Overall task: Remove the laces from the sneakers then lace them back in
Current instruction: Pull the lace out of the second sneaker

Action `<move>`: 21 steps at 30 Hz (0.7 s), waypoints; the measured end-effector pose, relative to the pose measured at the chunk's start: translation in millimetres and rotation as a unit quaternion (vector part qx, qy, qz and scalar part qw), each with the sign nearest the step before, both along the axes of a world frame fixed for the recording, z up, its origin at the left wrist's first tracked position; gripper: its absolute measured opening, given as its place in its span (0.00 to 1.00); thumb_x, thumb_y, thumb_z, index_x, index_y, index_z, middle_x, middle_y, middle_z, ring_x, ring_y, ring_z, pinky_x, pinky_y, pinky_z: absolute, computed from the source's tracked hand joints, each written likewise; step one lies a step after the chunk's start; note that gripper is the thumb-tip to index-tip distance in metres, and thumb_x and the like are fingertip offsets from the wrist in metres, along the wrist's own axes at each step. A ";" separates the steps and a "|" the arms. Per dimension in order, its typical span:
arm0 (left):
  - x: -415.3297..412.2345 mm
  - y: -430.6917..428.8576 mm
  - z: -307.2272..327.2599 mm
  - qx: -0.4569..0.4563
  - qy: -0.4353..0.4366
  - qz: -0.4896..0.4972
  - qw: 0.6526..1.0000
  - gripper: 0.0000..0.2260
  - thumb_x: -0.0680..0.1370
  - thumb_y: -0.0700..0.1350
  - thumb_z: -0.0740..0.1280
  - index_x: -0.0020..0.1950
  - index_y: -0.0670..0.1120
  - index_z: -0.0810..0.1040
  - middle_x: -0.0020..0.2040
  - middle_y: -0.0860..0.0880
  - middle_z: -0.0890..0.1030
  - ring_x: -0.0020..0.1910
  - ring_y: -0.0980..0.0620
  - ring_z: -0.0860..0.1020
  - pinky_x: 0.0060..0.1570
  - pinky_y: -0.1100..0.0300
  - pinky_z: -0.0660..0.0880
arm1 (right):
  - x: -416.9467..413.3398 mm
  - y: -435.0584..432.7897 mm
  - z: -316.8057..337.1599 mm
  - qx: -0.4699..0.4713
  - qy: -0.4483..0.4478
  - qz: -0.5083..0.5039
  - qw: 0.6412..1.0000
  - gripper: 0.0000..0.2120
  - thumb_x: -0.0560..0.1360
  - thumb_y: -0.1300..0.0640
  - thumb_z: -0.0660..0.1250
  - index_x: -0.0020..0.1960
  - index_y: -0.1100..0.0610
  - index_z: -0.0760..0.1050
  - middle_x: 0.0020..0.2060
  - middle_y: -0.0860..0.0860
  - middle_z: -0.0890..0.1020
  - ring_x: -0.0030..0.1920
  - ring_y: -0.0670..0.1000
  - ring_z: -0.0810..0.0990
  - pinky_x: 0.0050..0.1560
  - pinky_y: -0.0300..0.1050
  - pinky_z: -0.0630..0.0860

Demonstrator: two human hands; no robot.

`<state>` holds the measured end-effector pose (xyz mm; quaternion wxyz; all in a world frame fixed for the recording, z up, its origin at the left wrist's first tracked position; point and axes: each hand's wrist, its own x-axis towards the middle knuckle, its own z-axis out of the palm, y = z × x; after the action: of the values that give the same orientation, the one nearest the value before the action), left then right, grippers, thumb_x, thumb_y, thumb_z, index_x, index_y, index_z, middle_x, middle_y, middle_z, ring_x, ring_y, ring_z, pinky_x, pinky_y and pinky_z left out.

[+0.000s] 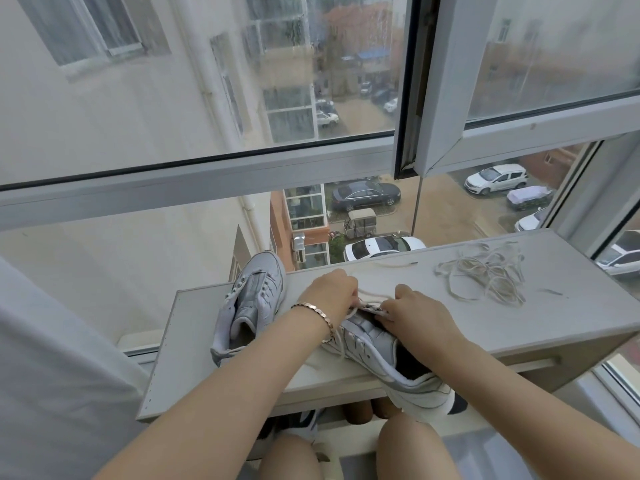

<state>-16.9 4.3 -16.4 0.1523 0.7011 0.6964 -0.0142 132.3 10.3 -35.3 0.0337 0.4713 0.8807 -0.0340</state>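
Note:
Two white sneakers lie on a pale shelf top (519,327) by the window. The left sneaker (249,303) has bare eyelets and points away from me. The right sneaker (384,362) lies in front of me, heel toward me and over the shelf's near edge. A white lace (372,295) runs through its front eyelets. My left hand (330,296) pinches that lace above the toe end. My right hand (415,313) holds the lace at the eyelets on the other side. A loose lace (488,275) lies tangled on the shelf at the right.
A large window with white frames stands right behind the shelf, looking down on parked cars. My knees are under the shelf's front edge. A pale curtain or cloth (52,375) hangs at the left.

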 end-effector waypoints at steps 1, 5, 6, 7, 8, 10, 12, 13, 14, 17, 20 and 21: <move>-1.4 0.0 0.1 0.009 0.018 -0.011 1.000 0.10 0.80 0.42 0.60 0.56 0.40 0.75 0.56 0.43 0.72 0.56 0.43 0.73 0.56 0.54 0.70 | 0.2 -0.8 0.8 0.002 -0.001 0.002 1.000 0.17 0.81 0.49 0.51 0.54 0.59 0.74 0.40 0.52 0.61 0.43 0.55 0.69 0.30 0.42 0.58; -3.1 -6.4 -5.2 0.042 0.044 0.031 0.998 0.09 0.78 0.36 0.57 0.56 0.39 0.74 0.55 0.42 0.74 0.54 0.41 0.75 0.52 0.54 0.71 | 1.1 -1.4 1.6 -0.004 0.008 0.003 1.000 0.13 0.81 0.50 0.52 0.47 0.55 0.71 0.33 0.49 0.55 0.43 0.55 0.68 0.27 0.38 0.52; -8.1 -7.6 -4.4 0.048 0.048 0.074 0.995 0.10 0.78 0.34 0.56 0.56 0.38 0.74 0.55 0.41 0.75 0.54 0.41 0.76 0.52 0.54 0.72 | 2.4 -3.1 0.2 -0.008 0.015 0.006 1.000 0.12 0.81 0.50 0.53 0.45 0.55 0.70 0.33 0.48 0.54 0.43 0.56 0.70 0.27 0.38 0.51; -14.8 -7.2 -3.4 0.055 0.045 0.118 0.990 0.11 0.77 0.33 0.56 0.55 0.37 0.74 0.55 0.40 0.76 0.54 0.41 0.76 0.51 0.54 0.72 | 3.3 -4.9 0.9 0.002 0.032 0.015 0.999 0.12 0.79 0.50 0.58 0.42 0.56 0.71 0.32 0.48 0.54 0.40 0.55 0.71 0.27 0.37 0.51; -20.8 -6.9 -2.3 0.062 0.037 0.149 0.986 0.10 0.77 0.32 0.56 0.54 0.36 0.75 0.54 0.40 0.76 0.53 0.41 0.76 0.51 0.54 0.72 | 3.9 -8.0 4.3 -0.005 0.043 0.021 0.999 0.12 0.76 0.51 0.65 0.38 0.57 0.72 0.32 0.48 0.55 0.35 0.54 0.71 0.25 0.37 0.50; -21.4 -5.1 5.2 0.092 0.021 0.148 0.985 0.09 0.78 0.35 0.57 0.52 0.37 0.76 0.53 0.41 0.76 0.51 0.43 0.77 0.49 0.56 0.73 | 4.2 -8.1 4.8 0.018 0.050 0.015 0.998 0.12 0.71 0.52 0.72 0.35 0.58 0.75 0.34 0.49 0.60 0.31 0.53 0.72 0.24 0.37 0.53; -11.0 -6.0 14.2 0.131 0.012 0.107 0.986 0.09 0.79 0.39 0.58 0.51 0.42 0.77 0.52 0.46 0.77 0.49 0.46 0.77 0.46 0.57 0.74 | 3.8 -3.2 -2.8 0.008 0.047 -0.015 0.999 0.13 0.79 0.49 0.59 0.48 0.58 0.77 0.41 0.51 0.63 0.44 0.56 0.77 0.33 0.43 0.63; -7.0 -7.4 18.6 0.141 0.007 0.094 0.985 0.09 0.79 0.40 0.59 0.51 0.45 0.78 0.53 0.49 0.76 0.50 0.47 0.77 0.46 0.58 0.73 | 4.3 -1.4 -4.4 -0.011 0.036 -0.029 0.999 0.15 0.80 0.49 0.55 0.53 0.58 0.76 0.43 0.51 0.63 0.48 0.56 0.76 0.37 0.43 0.64; -6.0 -8.6 22.1 0.137 0.012 0.091 0.986 0.10 0.78 0.39 0.60 0.51 0.47 0.79 0.54 0.50 0.75 0.52 0.48 0.76 0.47 0.58 0.72 | 4.7 1.4 -4.9 -0.017 0.032 -0.041 0.999 0.16 0.81 0.49 0.54 0.55 0.58 0.76 0.43 0.51 0.64 0.49 0.56 0.76 0.38 0.43 0.65; -19.2 -15.3 27.0 0.131 0.099 0.083 0.983 0.13 0.75 0.36 0.62 0.53 0.49 0.80 0.59 0.49 0.71 0.60 0.47 0.68 0.58 0.56 0.65 | 5.8 1.1 -6.0 0.003 0.046 -0.062 0.997 0.15 0.80 0.50 0.54 0.56 0.58 0.75 0.43 0.52 0.63 0.50 0.56 0.76 0.38 0.43 0.64; -31.3 -25.2 20.9 0.161 0.019 0.097 0.982 0.12 0.74 0.35 0.61 0.50 0.48 0.80 0.58 0.51 0.74 0.60 0.49 0.68 0.61 0.57 0.64 | 4.5 -1.5 -7.4 0.005 0.027 -0.034 0.999 0.15 0.81 0.51 0.53 0.54 0.58 0.75 0.43 0.52 0.63 0.49 0.56 0.75 0.38 0.42 0.64; -30.0 -28.0 19.9 0.132 -0.053 0.118 0.983 0.11 0.74 0.36 0.61 0.49 0.46 0.80 0.55 0.50 0.77 0.56 0.50 0.72 0.57 0.58 0.68 | 4.3 -1.5 -7.5 0.005 0.028 -0.026 0.999 0.16 0.81 0.51 0.53 0.53 0.58 0.75 0.43 0.52 0.63 0.49 0.56 0.75 0.38 0.42 0.64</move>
<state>-46.9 -23.7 3.5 0.0960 0.6276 0.7610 0.1334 136.6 8.8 -42.8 0.0059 0.4929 0.8690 -0.0434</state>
